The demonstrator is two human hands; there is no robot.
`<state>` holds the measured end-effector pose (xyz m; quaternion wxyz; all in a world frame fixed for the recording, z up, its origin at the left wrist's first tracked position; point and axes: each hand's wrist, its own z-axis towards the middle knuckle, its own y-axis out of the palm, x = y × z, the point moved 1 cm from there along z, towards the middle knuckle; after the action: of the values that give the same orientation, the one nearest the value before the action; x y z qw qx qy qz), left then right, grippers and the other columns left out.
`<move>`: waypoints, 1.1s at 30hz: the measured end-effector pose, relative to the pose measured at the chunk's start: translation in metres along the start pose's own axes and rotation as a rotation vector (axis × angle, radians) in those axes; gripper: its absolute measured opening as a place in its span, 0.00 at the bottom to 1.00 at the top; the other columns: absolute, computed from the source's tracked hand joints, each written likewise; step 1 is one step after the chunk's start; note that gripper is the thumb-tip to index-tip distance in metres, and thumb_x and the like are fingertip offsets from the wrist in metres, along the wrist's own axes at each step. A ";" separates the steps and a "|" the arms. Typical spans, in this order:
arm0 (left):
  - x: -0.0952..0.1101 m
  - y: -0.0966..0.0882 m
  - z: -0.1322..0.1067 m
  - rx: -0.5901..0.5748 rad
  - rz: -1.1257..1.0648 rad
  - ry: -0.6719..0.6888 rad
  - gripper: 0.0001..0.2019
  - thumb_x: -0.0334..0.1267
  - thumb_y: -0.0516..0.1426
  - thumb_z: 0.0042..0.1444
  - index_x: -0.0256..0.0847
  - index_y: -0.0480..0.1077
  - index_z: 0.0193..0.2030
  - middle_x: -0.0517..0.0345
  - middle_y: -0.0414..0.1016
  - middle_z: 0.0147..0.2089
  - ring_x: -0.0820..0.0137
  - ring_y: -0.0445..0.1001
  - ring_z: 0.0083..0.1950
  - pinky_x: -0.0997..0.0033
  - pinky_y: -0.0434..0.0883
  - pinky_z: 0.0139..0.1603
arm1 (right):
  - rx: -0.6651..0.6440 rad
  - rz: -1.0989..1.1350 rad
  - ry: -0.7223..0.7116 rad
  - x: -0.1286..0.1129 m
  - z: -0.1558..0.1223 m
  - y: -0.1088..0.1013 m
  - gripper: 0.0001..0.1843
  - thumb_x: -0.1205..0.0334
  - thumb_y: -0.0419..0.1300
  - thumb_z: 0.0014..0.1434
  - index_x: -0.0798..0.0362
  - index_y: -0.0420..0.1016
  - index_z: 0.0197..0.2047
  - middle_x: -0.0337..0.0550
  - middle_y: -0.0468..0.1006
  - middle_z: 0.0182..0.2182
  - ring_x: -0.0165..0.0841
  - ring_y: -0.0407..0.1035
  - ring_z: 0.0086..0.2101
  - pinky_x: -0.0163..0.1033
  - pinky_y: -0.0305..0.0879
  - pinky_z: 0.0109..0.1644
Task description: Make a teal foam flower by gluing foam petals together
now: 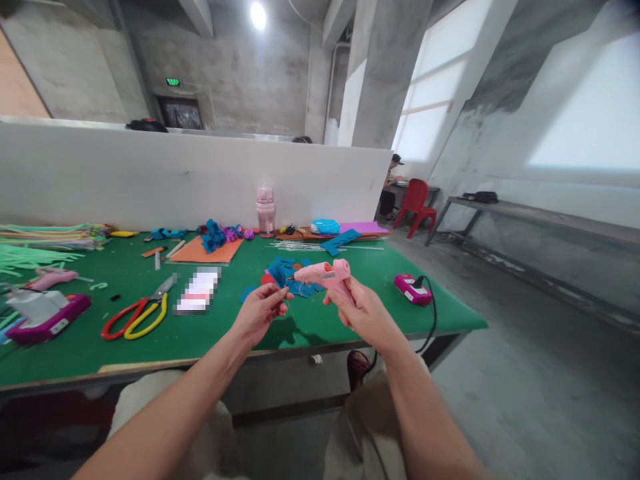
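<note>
My right hand is closed round the grip of a pink glue gun, its nozzle pointing left. In my left hand the fingers pinch a folded blue paper piece. The nozzle tip is close to that piece; whether they touch I cannot tell. Behind and below both hands, several flat blue cut-outs lie on the green tabletop, partly hidden by the glue gun. A red round piece shows beside my left fingers.
Red-and-yellow-handled scissors lie left, near a blurred flat rectangle. A purple power strip with a black cable sits right; another lies far left. A pink bottle stands against the white partition. Pipe cleaners lie back left.
</note>
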<state>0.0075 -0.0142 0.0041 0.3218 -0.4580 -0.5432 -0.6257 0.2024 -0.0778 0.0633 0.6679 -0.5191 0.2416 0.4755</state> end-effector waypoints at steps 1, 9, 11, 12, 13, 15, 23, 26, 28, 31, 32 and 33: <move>0.000 0.000 0.000 0.002 -0.001 0.003 0.12 0.38 0.64 0.43 0.36 0.65 0.27 0.57 0.75 0.30 0.81 0.67 0.21 0.82 0.63 0.21 | 0.006 -0.017 -0.009 0.000 0.000 0.001 0.14 0.53 0.49 0.60 0.56 0.66 0.36 0.35 0.64 0.18 0.23 0.56 0.17 0.29 0.55 0.23; -0.001 -0.001 0.000 0.001 -0.004 0.012 0.12 0.38 0.63 0.43 0.36 0.64 0.29 0.56 0.75 0.30 0.81 0.67 0.22 0.82 0.63 0.22 | 0.047 -0.088 -0.056 0.002 0.000 0.005 0.14 0.54 0.49 0.60 0.56 0.66 0.38 0.41 0.73 0.27 0.25 0.62 0.21 0.31 0.59 0.28; 0.000 0.000 0.000 0.003 -0.004 0.010 0.12 0.38 0.63 0.43 0.36 0.65 0.29 0.57 0.75 0.30 0.81 0.67 0.22 0.82 0.63 0.22 | 0.048 -0.097 -0.056 0.001 -0.001 0.005 0.14 0.54 0.49 0.60 0.56 0.67 0.38 0.41 0.72 0.27 0.25 0.62 0.21 0.31 0.59 0.29; 0.000 0.000 0.000 0.004 0.000 0.008 0.12 0.38 0.63 0.43 0.36 0.65 0.30 0.56 0.75 0.30 0.81 0.67 0.22 0.82 0.64 0.22 | 0.041 -0.104 -0.055 0.000 -0.001 0.006 0.15 0.54 0.48 0.60 0.56 0.67 0.38 0.40 0.72 0.25 0.25 0.62 0.21 0.31 0.59 0.29; 0.000 0.000 0.000 0.004 0.006 0.007 0.12 0.38 0.63 0.44 0.36 0.65 0.30 0.56 0.75 0.30 0.81 0.67 0.22 0.82 0.64 0.22 | 0.032 -0.111 -0.055 0.000 -0.001 0.006 0.15 0.54 0.48 0.60 0.56 0.67 0.38 0.39 0.71 0.24 0.26 0.62 0.21 0.31 0.59 0.29; 0.001 0.001 -0.001 0.001 0.013 0.008 0.12 0.38 0.63 0.44 0.35 0.66 0.30 0.56 0.75 0.30 0.81 0.67 0.22 0.82 0.64 0.23 | 0.020 -0.118 -0.061 -0.001 -0.001 0.007 0.15 0.54 0.48 0.61 0.57 0.67 0.39 0.38 0.69 0.22 0.26 0.62 0.21 0.31 0.58 0.29; 0.001 0.001 -0.002 -0.002 -0.015 0.010 0.13 0.38 0.64 0.42 0.36 0.64 0.28 0.56 0.75 0.30 0.81 0.68 0.22 0.82 0.64 0.23 | 0.036 -0.142 -0.073 0.000 -0.001 0.008 0.14 0.55 0.48 0.61 0.56 0.67 0.39 0.39 0.69 0.23 0.27 0.63 0.21 0.31 0.58 0.28; 0.002 0.001 -0.002 -0.004 -0.012 0.008 0.13 0.38 0.64 0.41 0.36 0.64 0.28 0.56 0.75 0.30 0.81 0.68 0.22 0.81 0.64 0.23 | 0.038 -0.140 -0.070 -0.002 -0.002 0.008 0.14 0.54 0.48 0.61 0.56 0.67 0.39 0.39 0.69 0.22 0.27 0.62 0.21 0.31 0.57 0.27; 0.003 0.002 -0.003 -0.005 -0.007 0.009 0.13 0.39 0.64 0.42 0.37 0.64 0.27 0.57 0.75 0.30 0.81 0.68 0.22 0.81 0.63 0.23 | 0.048 -0.138 -0.067 -0.003 -0.002 0.008 0.14 0.54 0.48 0.61 0.56 0.67 0.39 0.38 0.68 0.22 0.27 0.62 0.21 0.31 0.57 0.27; 0.003 0.002 -0.003 -0.003 0.005 0.008 0.13 0.39 0.63 0.42 0.36 0.64 0.28 0.57 0.75 0.30 0.81 0.67 0.22 0.81 0.63 0.23 | 0.051 -0.138 -0.062 -0.004 -0.003 0.007 0.14 0.54 0.48 0.61 0.56 0.66 0.39 0.38 0.68 0.22 0.27 0.62 0.21 0.31 0.57 0.27; 0.003 0.002 -0.003 -0.005 0.009 0.008 0.12 0.39 0.63 0.42 0.36 0.64 0.28 0.57 0.75 0.30 0.81 0.67 0.22 0.81 0.63 0.23 | 0.046 -0.140 -0.063 -0.004 -0.003 0.007 0.14 0.54 0.48 0.61 0.56 0.66 0.39 0.38 0.68 0.22 0.26 0.62 0.21 0.31 0.57 0.27; 0.003 0.002 -0.003 -0.006 0.011 0.009 0.13 0.39 0.63 0.42 0.36 0.65 0.29 0.57 0.75 0.30 0.81 0.67 0.22 0.81 0.63 0.23 | 0.040 -0.142 -0.065 -0.004 -0.003 0.008 0.13 0.54 0.48 0.61 0.56 0.66 0.38 0.38 0.68 0.22 0.26 0.62 0.21 0.31 0.57 0.27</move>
<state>0.0080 -0.0170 0.0077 0.3263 -0.4592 -0.5373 -0.6277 0.1943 -0.0820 0.0620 0.7177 -0.5059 0.1916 0.4386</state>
